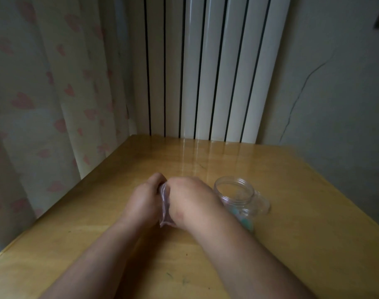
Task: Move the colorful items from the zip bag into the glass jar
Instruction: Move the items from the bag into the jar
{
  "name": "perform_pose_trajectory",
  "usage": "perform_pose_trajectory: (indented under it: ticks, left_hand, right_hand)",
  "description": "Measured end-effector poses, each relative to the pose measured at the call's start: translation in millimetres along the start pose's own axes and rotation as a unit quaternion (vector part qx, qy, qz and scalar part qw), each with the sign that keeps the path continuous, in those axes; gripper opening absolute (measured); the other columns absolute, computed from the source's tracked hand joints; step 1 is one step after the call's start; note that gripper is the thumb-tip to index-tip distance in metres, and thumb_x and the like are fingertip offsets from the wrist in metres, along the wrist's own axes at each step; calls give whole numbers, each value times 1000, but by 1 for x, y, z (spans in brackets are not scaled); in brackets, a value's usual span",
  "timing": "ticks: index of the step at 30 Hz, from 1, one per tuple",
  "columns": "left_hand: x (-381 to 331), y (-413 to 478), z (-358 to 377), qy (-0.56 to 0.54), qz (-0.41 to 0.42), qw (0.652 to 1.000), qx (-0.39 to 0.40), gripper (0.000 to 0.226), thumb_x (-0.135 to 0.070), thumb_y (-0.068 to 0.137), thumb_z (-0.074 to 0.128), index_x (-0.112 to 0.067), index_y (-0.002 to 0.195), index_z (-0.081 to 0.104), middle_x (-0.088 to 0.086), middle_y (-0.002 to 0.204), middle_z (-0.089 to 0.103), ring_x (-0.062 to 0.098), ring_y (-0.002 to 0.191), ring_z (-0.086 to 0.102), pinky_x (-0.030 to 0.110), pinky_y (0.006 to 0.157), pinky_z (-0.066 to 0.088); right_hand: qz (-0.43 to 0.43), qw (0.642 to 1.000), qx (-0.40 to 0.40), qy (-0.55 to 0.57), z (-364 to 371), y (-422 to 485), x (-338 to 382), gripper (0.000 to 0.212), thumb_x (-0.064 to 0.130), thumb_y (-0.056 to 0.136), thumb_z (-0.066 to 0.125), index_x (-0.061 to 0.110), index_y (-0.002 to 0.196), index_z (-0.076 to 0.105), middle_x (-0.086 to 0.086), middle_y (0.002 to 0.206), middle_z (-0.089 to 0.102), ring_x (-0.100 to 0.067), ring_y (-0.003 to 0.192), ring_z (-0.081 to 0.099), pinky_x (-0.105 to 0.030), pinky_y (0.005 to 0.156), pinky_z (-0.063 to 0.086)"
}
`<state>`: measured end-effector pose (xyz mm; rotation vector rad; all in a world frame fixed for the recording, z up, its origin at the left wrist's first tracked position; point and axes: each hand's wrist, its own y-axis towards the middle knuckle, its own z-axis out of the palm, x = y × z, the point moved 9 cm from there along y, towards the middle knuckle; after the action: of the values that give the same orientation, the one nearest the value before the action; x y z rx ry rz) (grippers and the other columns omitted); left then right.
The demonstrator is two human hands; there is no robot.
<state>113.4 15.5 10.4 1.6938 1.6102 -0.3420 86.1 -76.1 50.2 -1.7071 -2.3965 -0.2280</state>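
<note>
Plastic, thin and clear with a pinkish cast, shows in a narrow strip between the two hands: this is the zip bag (165, 203), held just above the middle of the worktop (292, 244). The left grip (144, 201) has its fingers curled round one side of the bag and the right grip (190, 199) closes on the other, knuckles up. The bag's mouth and contents are hidden behind them.

The glass jar (260, 202) sits just beside the right grip, toward the right edge, with its mouth open and no lid in view. A few teal items (240, 212) show through its wall, so the transfer looks at least begun.

The bag will probably handle as light, limp and slippery, folding wherever it is squeezed. The seal strip looks like the best place to pinch it, one lip in each grip. The jar is stiff but breakable and could be knocked by the right forearm, so it may need steadying before pouring.
</note>
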Motion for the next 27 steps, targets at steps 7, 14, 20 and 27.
perform_pose_trajectory:
  ticks: [7,14,20,27]
  left_hand:
    - [0,-2,-5,-23,-25,999,-26,9,-13,92,51,-19,89,57,-2,78,58,21,72,54,29,56,39]
    - [1,-3,-4,-24,-40,999,-25,14,-9,92,49,-19,91,58,-4,77,60,20,73,58,33,61,45]
    - [3,-4,-4,-29,-42,998,-26,12,-12,93,53,-24,90,58,-5,78,62,12,72,59,36,64,51]
    - [5,-2,-5,-40,-41,998,-39,13,-11,93,53,-23,89,57,-13,73,57,-1,67,52,21,53,41]
  right_hand:
    - [39,988,-140,51,-75,-21,-40,23,15,88,56,27,105,66,3,110,65,-22,98,60,-32,83,51]
    - [132,987,-81,42,-90,-27,-94,28,7,70,66,23,91,75,1,102,69,-23,95,65,-35,85,56]
    - [116,986,-122,5,-93,-19,-95,20,8,82,66,20,96,75,-3,106,68,-24,96,64,-34,89,53]
    - [-4,994,-42,101,-48,-13,-29,32,1,90,56,25,99,75,3,105,71,-16,97,65,-34,90,54]
